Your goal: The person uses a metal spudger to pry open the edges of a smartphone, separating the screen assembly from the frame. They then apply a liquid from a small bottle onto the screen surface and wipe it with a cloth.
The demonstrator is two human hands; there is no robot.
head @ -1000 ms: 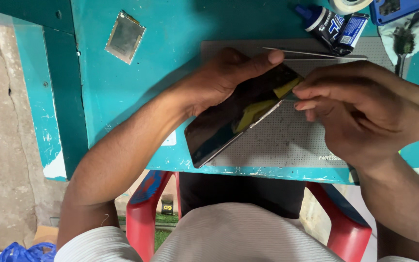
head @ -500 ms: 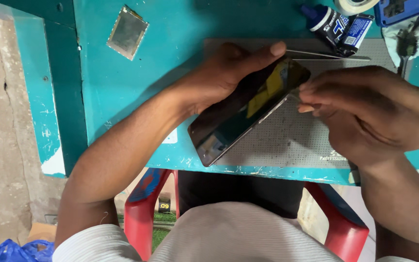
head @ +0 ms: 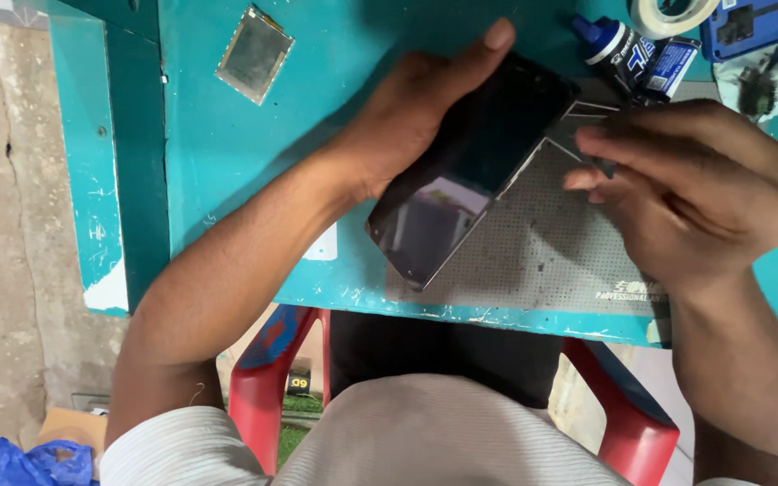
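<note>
Phone turned dark-side up on the bench

Left hand grips the phone, now flipped glass-up; right hand, fingers pinched narrow, has drawn back onto the grey mat.

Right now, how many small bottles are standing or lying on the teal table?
2, both at the table's far right corner: a black bottle with a blue cap, and a blue bottle touching it on the right. The right hand may hide others.

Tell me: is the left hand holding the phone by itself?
Yes, the left hand alone grips the phone; the right hand hovers beside it.
</note>
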